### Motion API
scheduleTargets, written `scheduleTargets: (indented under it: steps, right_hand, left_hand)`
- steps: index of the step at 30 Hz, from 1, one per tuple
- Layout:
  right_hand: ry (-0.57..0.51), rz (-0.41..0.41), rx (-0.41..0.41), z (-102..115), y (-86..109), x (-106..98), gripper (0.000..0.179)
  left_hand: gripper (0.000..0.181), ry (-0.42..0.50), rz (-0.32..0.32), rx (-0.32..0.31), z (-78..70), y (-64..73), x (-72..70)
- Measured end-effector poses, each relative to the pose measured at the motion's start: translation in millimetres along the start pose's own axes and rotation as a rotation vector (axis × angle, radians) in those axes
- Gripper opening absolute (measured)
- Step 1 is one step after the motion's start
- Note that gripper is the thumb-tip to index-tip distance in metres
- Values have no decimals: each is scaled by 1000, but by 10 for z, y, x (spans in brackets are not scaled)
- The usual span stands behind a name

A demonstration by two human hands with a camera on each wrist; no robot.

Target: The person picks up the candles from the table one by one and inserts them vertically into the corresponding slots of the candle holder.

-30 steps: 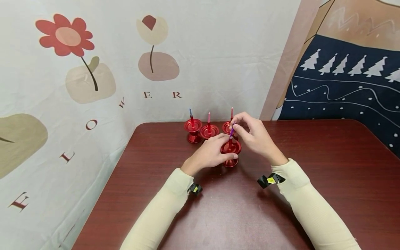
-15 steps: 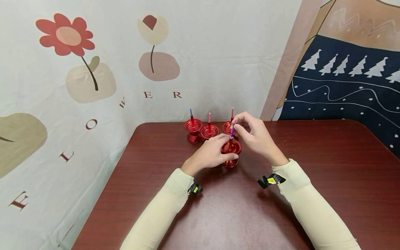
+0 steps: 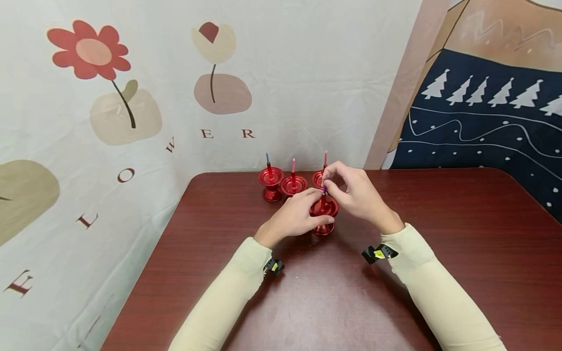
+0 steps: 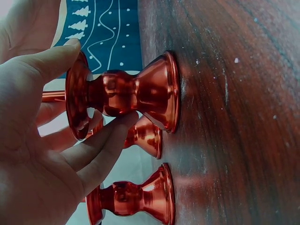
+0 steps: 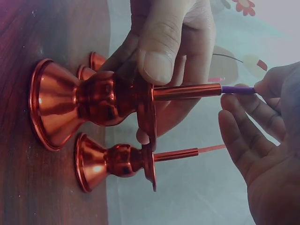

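A shiny red metal candle holder stands upright on the table at the front of a group. My left hand grips it by its dish; in the left wrist view the thumb lies on the dish rim and other fingers reach behind the stem. Out of the holder's tube rises a thin purple candle, its lower end inside the tube mouth. Thumb and forefinger of my right hand pinch the candle's upper end, hiding its tip.
Behind stand three matching holders: one with a blue candle at left, one with a pink candle in the middle, one with a reddish candle at right, partly behind my right hand. A printed cloth hangs along the table's far edge.
My right hand has moved slightly down with the purple candle, and less of the candle shows above the tube. My left hand keeps its grip on the holder.
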State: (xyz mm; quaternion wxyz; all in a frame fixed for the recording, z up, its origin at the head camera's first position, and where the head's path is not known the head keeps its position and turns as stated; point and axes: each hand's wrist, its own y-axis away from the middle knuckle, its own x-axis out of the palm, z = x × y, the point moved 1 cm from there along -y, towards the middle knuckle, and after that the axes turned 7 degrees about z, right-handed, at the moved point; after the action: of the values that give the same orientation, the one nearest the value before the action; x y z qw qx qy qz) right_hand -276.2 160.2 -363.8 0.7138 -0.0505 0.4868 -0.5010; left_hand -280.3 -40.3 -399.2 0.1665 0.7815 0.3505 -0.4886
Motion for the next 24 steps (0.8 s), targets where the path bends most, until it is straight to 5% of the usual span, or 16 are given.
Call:
scheduleTargets:
  steps: [6,14,24]
  right_hand:
    - [-42,36,4,-18,-1,-21,15]
    - [-112,240,143,-133,28,-30,27]
    - [-19,332,137,-213,31,-12,26]
  left_hand:
    - [65,10,-4,2,1,5,-2]
    - [56,24,-8,1,25,-8,22]
    - [53,75,-18,-39,22,-4,22]
